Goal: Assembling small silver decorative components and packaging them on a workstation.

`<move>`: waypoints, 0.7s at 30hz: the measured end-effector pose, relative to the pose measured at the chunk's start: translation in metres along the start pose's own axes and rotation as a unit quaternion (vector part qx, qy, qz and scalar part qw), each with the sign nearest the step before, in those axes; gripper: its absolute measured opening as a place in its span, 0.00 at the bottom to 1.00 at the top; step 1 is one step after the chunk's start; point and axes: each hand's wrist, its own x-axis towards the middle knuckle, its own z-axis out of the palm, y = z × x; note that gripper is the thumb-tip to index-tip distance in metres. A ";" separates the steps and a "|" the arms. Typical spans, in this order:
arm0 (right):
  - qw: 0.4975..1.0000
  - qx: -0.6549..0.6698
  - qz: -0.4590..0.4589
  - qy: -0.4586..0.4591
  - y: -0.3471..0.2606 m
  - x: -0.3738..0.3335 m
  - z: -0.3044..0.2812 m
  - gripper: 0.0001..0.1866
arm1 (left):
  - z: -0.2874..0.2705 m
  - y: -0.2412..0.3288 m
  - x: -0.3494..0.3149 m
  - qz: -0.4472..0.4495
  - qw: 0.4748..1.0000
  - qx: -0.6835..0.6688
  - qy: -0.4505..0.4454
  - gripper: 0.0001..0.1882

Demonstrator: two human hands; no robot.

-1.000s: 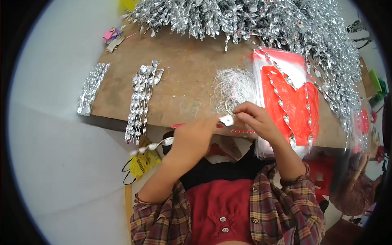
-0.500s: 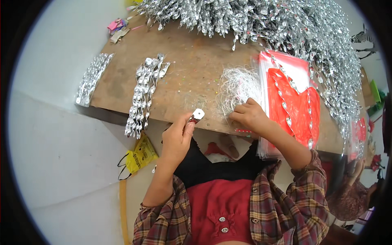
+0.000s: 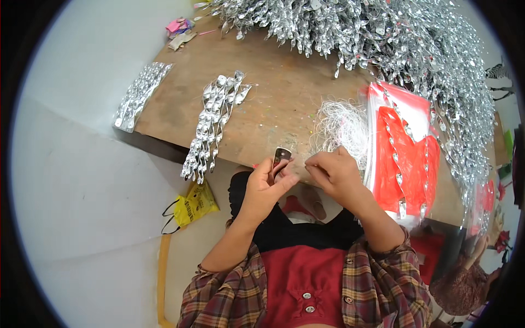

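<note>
My left hand [image 3: 259,188] is closed on a shiny silver strip [image 3: 282,155]. The strip's rounded end has a small hole and sticks up past the fingers; the rest is hidden in the hand. Close beside it, my right hand [image 3: 340,174] makes a pinch near the table's front edge. Whatever it holds is too fine to make out. Behind the right hand lies a tangled heap of white string [image 3: 343,121]. Several twisted silver strips [image 3: 214,117] lie in a bunch to the left, their lower ends hanging over the edge.
A huge pile of silver twisted strips [image 3: 361,33] covers the table's [image 3: 273,115] back and right. Clear plastic sleeves with a red bag [image 3: 407,164] lie at right. Another silver bundle [image 3: 141,95] rests at the left edge. On the floor is a yellow bag [image 3: 197,205]. Another person [image 3: 462,287] sits at right.
My right hand has come away from the string heap toward my left hand. The left hand has moved right and turned the strip. The whole view has shifted a little.
</note>
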 end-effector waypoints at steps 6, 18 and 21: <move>0.988 -0.138 -0.073 0.008 0.001 -0.001 0.012 0.04 | 0.002 -0.004 0.004 0.014 0.996 0.088 0.013 0.20; 0.999 0.019 0.034 -0.004 -0.003 -0.007 0.001 0.04 | 0.003 -0.009 0.006 0.036 0.993 0.116 0.003 0.08; 0.990 0.106 0.072 0.058 -0.007 -0.005 -0.004 0.03 | 0.007 -0.007 0.004 0.078 0.993 0.083 -0.003 0.08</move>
